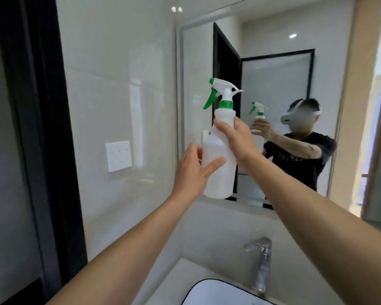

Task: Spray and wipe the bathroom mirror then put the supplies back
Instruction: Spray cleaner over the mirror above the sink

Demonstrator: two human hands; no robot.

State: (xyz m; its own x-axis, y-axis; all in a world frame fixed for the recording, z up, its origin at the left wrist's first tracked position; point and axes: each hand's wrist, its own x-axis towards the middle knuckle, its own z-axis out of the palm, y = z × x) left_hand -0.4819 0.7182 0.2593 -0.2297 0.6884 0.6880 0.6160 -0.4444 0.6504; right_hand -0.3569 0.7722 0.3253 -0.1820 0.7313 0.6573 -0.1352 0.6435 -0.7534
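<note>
Item: white spray bottle (218,159) with green trigger, held upright at frame centre, in front of the bathroom mirror's (273,69) left edge.
Right hand (238,139): I noted its fingers curled around the bottle's shoulder.
Left hand (194,170): fingers curled around the lower body.
Risks, as I judged them: the nozzle pointed toward the left of the frame, at the tiled wall (119,84) and not the glass, so spray could miss; no finger on the trigger; a slip would drop the bottle toward the sink (207,291) and faucet (260,260).

We're in a home bathroom here: a framed wall mirror (273,106) over a pale vanity counter (218,227), a chrome faucet (261,263) above a white basin (207,291) (dark-rimmed), glossy tiled walls (119,84) and a white switch plate (118,156).
</note>
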